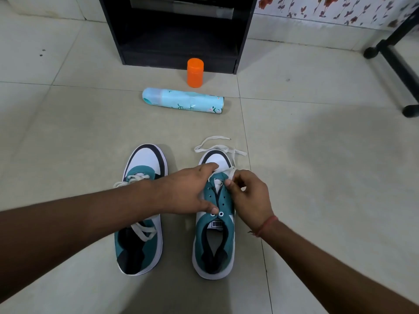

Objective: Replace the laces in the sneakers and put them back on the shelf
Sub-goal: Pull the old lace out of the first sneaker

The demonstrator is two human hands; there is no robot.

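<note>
- Head view, the step in hand: lacing the right-hand sneaker (214, 234), which stands on the tiled floor (317, 177) toward its near edge, toe pointing away toward the black shelf unit (179, 30) at the far edge.
- The white lace (217, 147) is threaded only at the toe-end eyelets; its loose ends trail over the toe onto the floor (the eyelets nearer the tongue are bare).
- The left hand (188, 191) lies across the shoe, fingers stretched over the toe box and thumb pressing near the top eyelets, steadying it with no curled hold that I can see.
- The right hand (247, 193) pinches the lace between thumb and fingertips just beside the lowest eyelets on the shoe's right edge.
- The other sneaker (141, 211) sits just beside it to the left, its lace already in, and looks loosely laced.
- Next move, as I judge it: feed the pinched end across and up through the next open eyelet, which calls for a fine grip near the tip and the other hand keeping the flaps apart; the shelf step is far off.
- Containers: an orange capped jar (195, 72) stands upright just before the shelf unit; a pale blue spray can (183, 100) lies on its side nearer. Contents of both cannot be told.
- The shelf unit's lower compartment looks dark; I cannot tell what it holds.
</note>
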